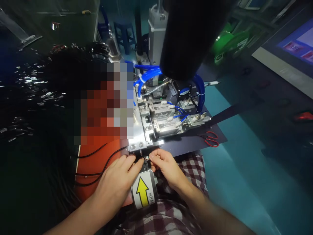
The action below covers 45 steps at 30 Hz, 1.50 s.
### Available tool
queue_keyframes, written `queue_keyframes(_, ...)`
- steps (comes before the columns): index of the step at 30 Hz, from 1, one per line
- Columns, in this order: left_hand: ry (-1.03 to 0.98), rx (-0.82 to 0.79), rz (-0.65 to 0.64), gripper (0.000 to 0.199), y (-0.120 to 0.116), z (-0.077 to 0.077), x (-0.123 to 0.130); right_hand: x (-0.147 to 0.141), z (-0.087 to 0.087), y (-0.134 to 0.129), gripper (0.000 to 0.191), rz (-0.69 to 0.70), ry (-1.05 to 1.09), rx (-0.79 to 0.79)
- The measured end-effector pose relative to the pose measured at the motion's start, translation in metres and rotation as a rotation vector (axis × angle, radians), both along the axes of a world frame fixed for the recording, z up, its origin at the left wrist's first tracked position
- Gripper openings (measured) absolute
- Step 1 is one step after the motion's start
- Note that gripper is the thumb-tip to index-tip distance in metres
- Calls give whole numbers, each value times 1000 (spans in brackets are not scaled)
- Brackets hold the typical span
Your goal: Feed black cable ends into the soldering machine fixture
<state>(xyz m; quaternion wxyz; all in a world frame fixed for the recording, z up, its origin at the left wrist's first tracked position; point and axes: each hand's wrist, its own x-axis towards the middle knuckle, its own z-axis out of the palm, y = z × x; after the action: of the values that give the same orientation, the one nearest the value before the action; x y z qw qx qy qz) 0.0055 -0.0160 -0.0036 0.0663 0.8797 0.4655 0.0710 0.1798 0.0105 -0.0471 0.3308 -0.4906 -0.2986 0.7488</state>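
A small reddish-white piece (147,159), too small to name, lies between my fingertips at the front of a metal machine (166,125). My right hand (167,164) pinches its right end with thumb and index finger. My left hand (118,174) rests just left of it, fingers bent and closed at the machine's front edge; what its fingertips hold, if anything, is hidden. Below both hands sits a white label with a yellow arrow (142,192) on a rounded housing.
Red-handled scissors (211,139) lie on the dark plate at the right. Black cables (107,163) cross the orange surface (89,189) at the left. Blue tubes (153,75) and a dark column (188,39) rise behind. A screen (298,42) stands at upper right.
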Motion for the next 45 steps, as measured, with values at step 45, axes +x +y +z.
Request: queue_keyframes(45, 100, 102, 296, 49, -65, -16, -16, 0, -1, -1, 27, 27, -58, 170)
